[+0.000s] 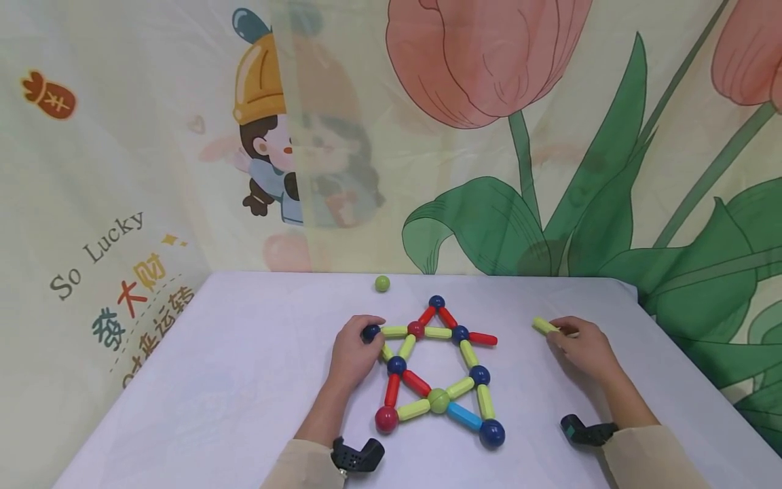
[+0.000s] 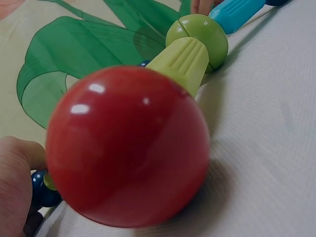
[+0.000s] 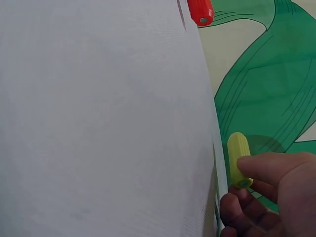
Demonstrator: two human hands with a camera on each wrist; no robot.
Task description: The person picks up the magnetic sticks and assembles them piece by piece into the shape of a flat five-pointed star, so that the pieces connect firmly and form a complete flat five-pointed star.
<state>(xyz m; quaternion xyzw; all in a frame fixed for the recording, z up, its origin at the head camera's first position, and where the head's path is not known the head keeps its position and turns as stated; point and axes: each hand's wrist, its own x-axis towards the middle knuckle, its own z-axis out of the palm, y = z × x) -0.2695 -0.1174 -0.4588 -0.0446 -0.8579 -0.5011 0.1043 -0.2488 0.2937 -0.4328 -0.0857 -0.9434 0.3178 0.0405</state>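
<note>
My left hand (image 1: 356, 350) grips a dark blue ball (image 1: 370, 333) at the left corner of a flat frame of magnetic rods and balls on the table. Between thumb and fingers, my right hand (image 1: 583, 345) pinches a loose yellow-green rod (image 1: 543, 326), held to the right of the frame. That rod (image 3: 239, 153) shows a small metal end in the right wrist view. A red rod (image 1: 483, 339) sticks out from the frame's right side, its outer end free. A red ball (image 2: 128, 148) at the near left corner fills much of the left wrist view, hiding most of the left hand.
A single green ball (image 1: 382, 283) lies near the back edge of the white-covered table (image 1: 244, 380). Behind it hangs a printed curtain (image 1: 342, 251) with tulips and a cartoon figure. Each wrist wears a black camera (image 1: 357, 455).
</note>
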